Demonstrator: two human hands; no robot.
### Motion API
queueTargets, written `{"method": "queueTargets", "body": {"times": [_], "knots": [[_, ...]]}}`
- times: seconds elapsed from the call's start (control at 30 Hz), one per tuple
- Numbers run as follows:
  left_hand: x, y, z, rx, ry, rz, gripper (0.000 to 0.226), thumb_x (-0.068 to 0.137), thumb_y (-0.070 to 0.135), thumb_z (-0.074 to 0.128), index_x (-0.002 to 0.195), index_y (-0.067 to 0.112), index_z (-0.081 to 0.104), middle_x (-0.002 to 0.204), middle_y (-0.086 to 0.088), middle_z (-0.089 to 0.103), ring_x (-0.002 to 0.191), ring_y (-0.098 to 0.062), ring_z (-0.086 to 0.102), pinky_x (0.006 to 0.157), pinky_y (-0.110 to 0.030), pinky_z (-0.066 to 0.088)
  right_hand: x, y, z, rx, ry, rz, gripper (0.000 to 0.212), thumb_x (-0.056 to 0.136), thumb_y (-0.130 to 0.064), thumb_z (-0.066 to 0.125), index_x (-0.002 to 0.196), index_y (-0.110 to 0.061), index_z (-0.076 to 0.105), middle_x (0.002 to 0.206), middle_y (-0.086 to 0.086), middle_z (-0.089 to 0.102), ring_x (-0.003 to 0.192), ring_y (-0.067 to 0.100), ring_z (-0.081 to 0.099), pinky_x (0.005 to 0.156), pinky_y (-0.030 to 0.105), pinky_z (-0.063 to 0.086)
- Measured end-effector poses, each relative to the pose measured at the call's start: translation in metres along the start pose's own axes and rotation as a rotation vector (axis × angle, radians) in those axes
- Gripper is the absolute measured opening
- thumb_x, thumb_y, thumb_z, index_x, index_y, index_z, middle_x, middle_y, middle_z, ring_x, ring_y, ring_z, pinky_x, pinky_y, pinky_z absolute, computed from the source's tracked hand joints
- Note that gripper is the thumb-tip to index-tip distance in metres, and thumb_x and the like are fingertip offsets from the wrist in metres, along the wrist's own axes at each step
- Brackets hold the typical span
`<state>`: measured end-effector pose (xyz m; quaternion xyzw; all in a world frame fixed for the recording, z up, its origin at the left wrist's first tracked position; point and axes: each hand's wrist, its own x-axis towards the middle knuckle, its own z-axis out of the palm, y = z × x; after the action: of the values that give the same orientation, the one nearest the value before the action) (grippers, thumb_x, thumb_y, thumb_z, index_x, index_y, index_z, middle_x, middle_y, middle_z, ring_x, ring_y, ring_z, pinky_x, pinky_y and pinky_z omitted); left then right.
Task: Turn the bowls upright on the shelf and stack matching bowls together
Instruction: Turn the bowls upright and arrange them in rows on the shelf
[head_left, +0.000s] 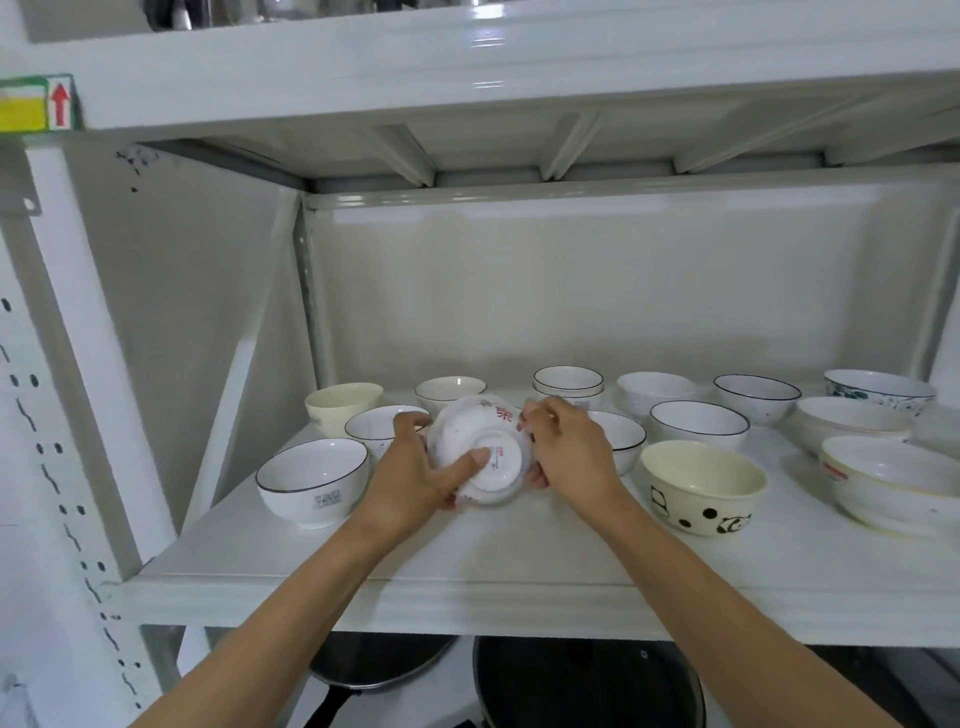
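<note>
At frame centre, a left hand (415, 470) and right hand (566, 452) grip a red-marked white bowl (480, 452) tilted base-forward above the shelf (363, 577), while the surrounding bowls stand upright, mostly unstacked

Soft, even white light fills the shelf (519, 561) bay, with glare streaking the glossy beam (488, 57) overhead. Shadows under the bowls are faint. Wide-angle distortion bows the upright post (78, 338) at left and the frame edges. The bowl between the hands is slightly motion-blurred; pans (587, 686) below sit in darkness.
</note>
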<state>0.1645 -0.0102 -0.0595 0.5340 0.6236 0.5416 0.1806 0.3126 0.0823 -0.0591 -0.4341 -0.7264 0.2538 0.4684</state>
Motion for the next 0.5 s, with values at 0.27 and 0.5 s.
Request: {"method": "queueTargets", "body": {"times": [0.27,0.5], "knots": [[-0.007,-0.006,-0.002,0.092,-0.09,0.392,0.072,0.069,0.022,0.085,0.117,0.047,0.039,0.127,0.008,0.041,0.107,-0.006,0.054,0.085,-0.013,0.052,0.003,-0.007,-0.034,0.507,-0.482,0.628,0.061,0.097,-0.059,0.036,0.095,-0.003,0.06,0.066,0.017,0.068,0.046,0.024,0.065,0.044,0.025,0.055],[0.003,-0.01,-0.01,-0.109,-0.286,0.074,0.06,0.08,0.048,0.069,0.126,0.014,0.052,0.117,-0.007,0.06,0.091,-0.014,0.067,0.084,-0.025,0.057,0.0,0.009,-0.028,0.464,-0.433,0.576,0.02,0.095,-0.011,0.041,0.106,0.002,0.053,0.087,0.024,0.059,0.06,0.033,0.068,0.064,0.041,0.062]]}}
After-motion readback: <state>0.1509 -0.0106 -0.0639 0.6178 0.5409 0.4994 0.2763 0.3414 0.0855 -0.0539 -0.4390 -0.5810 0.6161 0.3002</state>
